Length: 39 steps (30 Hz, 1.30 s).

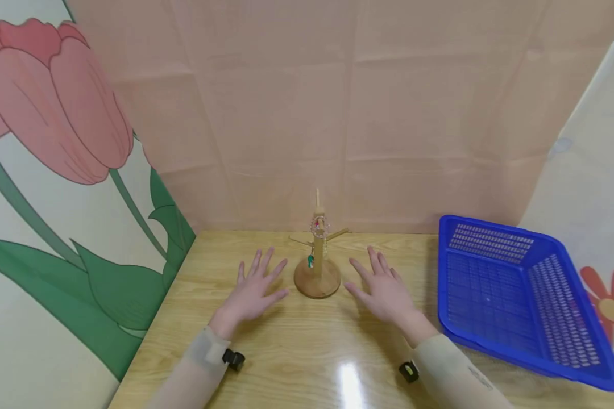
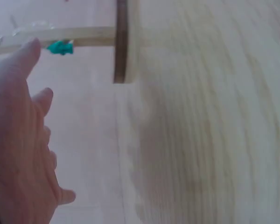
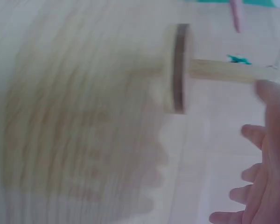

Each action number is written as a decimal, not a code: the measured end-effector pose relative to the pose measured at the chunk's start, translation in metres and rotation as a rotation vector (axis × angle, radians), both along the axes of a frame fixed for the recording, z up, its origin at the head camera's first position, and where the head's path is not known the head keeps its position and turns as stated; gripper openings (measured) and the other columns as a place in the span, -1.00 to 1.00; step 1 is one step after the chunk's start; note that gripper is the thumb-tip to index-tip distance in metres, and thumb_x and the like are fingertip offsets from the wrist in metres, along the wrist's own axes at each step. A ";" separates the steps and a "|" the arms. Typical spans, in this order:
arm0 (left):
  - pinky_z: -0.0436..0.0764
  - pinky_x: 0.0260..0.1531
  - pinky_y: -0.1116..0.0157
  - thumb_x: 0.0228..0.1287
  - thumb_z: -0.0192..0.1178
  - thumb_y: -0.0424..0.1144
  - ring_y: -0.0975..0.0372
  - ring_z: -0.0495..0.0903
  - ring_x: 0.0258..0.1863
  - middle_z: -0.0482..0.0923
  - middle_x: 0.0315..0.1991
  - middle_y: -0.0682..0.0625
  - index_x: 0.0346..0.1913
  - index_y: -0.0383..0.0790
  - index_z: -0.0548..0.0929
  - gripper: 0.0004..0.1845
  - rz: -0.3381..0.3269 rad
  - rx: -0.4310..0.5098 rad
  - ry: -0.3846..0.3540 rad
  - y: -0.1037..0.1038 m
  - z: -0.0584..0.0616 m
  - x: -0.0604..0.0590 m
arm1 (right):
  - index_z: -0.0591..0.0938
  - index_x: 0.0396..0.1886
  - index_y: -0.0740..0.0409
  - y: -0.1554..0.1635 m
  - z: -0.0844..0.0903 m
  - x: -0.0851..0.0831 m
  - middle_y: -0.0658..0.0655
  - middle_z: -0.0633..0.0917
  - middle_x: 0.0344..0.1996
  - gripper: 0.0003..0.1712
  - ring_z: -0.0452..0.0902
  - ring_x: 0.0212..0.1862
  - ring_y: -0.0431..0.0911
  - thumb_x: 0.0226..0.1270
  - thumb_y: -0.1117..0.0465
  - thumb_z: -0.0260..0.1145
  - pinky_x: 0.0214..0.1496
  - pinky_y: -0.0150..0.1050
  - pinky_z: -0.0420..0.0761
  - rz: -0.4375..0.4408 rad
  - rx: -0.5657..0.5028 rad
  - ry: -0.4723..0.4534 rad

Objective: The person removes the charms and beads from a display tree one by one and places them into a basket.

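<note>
A wooden jewelry stand (image 1: pixel 318 255) with a round base and thin arms stands near the table's back edge. Beaded bracelets (image 1: pixel 319 225) hang on its upper part, and a small green charm (image 1: pixel 310 261) dangles lower on its left side. To the left of the base, my left hand (image 1: pixel 251 289) is held with fingers spread and nothing in it. My right hand (image 1: pixel 384 289) mirrors it on the other side, also spread and holding nothing. The left wrist view shows the green charm (image 2: pixel 60 47) just past the thumb; the right wrist view shows the base (image 3: pixel 179 69) side-on.
On the right side of the wood-grain table (image 1: pixel 286 352) sits a blue plastic basket (image 1: pixel 442 284) with perforated walls. A pink cloth backdrop (image 1: pixel 286 113) rises behind the table. Panels printed with flowers (image 1: pixel 56 102) flank it on both sides.
</note>
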<state>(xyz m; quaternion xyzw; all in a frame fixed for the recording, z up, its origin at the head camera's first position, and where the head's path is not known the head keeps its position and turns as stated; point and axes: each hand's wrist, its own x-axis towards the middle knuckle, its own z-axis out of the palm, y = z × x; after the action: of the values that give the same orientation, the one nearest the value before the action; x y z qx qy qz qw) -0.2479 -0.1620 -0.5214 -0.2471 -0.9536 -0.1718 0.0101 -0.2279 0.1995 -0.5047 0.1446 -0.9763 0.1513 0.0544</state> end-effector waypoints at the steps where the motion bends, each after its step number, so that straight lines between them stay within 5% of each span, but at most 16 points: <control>1: -0.41 0.57 -0.43 0.66 -0.05 0.33 -0.05 -0.51 0.71 -0.54 0.74 0.01 0.76 0.14 0.01 -0.19 0.007 0.027 -0.004 0.000 0.001 0.000 | 0.34 0.69 -0.11 0.001 0.001 0.000 0.41 -0.03 0.71 -0.16 -0.13 0.66 0.43 0.63 -0.41 0.09 0.55 0.57 0.18 0.007 -0.021 0.003; 9: 0.02 0.64 -0.29 0.70 0.06 0.13 -0.09 -0.10 0.70 -0.17 0.75 -0.06 0.73 0.01 0.14 -0.28 0.056 0.349 -0.014 0.003 0.013 -0.002 | 0.48 0.59 0.03 0.003 -0.006 -0.001 0.41 0.17 0.66 -0.28 0.13 0.59 0.44 0.61 -0.19 0.30 0.50 0.52 0.34 -0.011 -0.240 0.001; 15: 0.11 0.65 -0.21 0.74 0.04 0.01 -0.09 0.09 0.66 0.07 0.71 -0.10 0.68 -0.11 0.26 -0.38 0.079 0.581 0.006 0.015 0.018 -0.004 | 0.49 0.58 0.05 0.001 -0.008 -0.005 0.39 0.25 0.63 -0.30 0.28 0.53 0.43 0.63 -0.17 0.30 0.52 0.46 0.37 -0.028 -0.374 0.010; 25: 0.40 0.55 -0.14 0.72 0.07 -0.17 -0.09 0.40 0.52 0.44 0.51 -0.26 0.50 -0.37 0.49 -0.52 0.109 0.925 0.106 0.037 0.028 -0.014 | 0.49 0.56 0.11 0.002 0.000 -0.006 0.41 0.36 0.57 -0.30 0.35 0.50 0.42 0.64 -0.15 0.30 0.53 0.42 0.39 -0.015 -0.424 0.036; 32: 0.63 0.38 -0.05 0.64 0.21 -0.21 -0.04 0.65 0.28 0.64 0.35 -0.15 0.37 -0.28 0.65 -0.62 0.264 1.137 0.054 0.055 0.035 -0.016 | 0.57 0.50 0.11 0.002 0.012 -0.009 0.26 0.57 0.45 -0.38 0.46 0.46 0.26 0.67 -0.14 0.27 0.51 0.31 0.49 -0.002 -0.500 0.026; 39: 0.63 0.39 0.07 0.56 0.29 -0.34 -0.04 0.65 0.27 0.66 0.29 -0.23 0.33 -0.42 0.64 -0.61 0.296 1.273 0.005 0.076 0.047 -0.014 | 0.69 0.38 0.07 -0.015 0.023 -0.010 0.17 0.71 0.29 -0.49 0.63 0.31 0.20 0.61 -0.08 0.36 0.36 0.27 0.66 0.001 -0.642 0.060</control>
<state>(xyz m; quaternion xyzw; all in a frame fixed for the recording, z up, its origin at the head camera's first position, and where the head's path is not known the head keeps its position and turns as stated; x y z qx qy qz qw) -0.2622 -0.0858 -0.4747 -0.0591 -0.6894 -0.6991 0.1801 -0.2379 0.1847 -0.4812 0.1250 -0.8767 0.4471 0.1260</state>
